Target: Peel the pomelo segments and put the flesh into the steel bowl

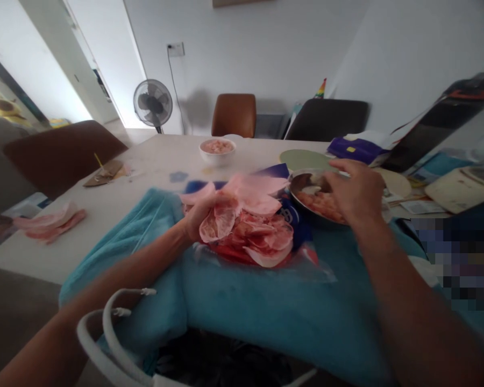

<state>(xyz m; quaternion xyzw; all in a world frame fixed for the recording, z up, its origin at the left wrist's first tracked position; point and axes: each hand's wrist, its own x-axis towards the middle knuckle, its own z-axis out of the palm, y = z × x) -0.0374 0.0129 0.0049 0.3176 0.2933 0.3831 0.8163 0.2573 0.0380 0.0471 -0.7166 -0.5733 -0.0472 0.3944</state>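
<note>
My left hand (204,215) is closed on a thin pink round wrapper (216,221), cupped in the palm at the left edge of a heap of pink wrappers (262,231) lying on a clear plastic bag over a blue towel (266,312). My right hand (355,191) reaches into a metal bowl (296,180) of pinkish filling, fingers bent down over the bowl; what the fingertips hold is hidden.
A white bowl of filling (216,149) stands further back on the white table (145,172). More pink wrappers (50,221) lie at the left edge. Papers, a purple packet (357,148) and a green disc (304,158) crowd the right. Chairs and a fan (153,103) stand behind. White basket handles (113,328) are near me.
</note>
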